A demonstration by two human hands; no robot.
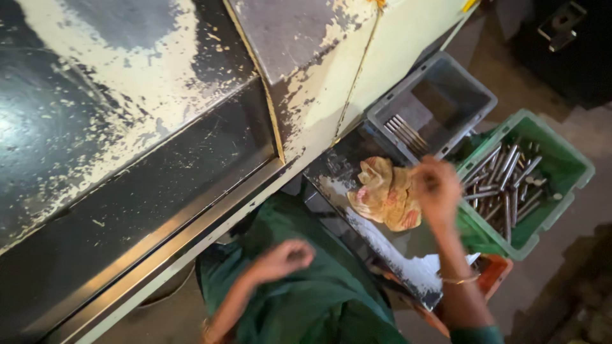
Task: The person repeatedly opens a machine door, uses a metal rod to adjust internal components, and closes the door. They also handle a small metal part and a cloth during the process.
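A worn machine housing [127,127], cream paint flaking off dark metal, fills the upper left of the frame, and a narrow, scuffed surface [382,248] runs beside it toward the lower right. At right of centre the right hand [437,189] is raised between a crumpled yellow-and-pink rag [386,194] lying on that surface and a green crate [561,169] of steel rods [507,185]; its grip looks pinched together, though motion blur hides whether it holds a rod. A grey crate [475,92] just above holds a few rods laid side by side (far fewer than the green one). The left hand [284,259] rests loosely curled over the green-clad lap, lower centre, and seems empty. The step looks like handling rods one at a time by the rag; any next move calls for a sure pinch on a slim, slippery rod.
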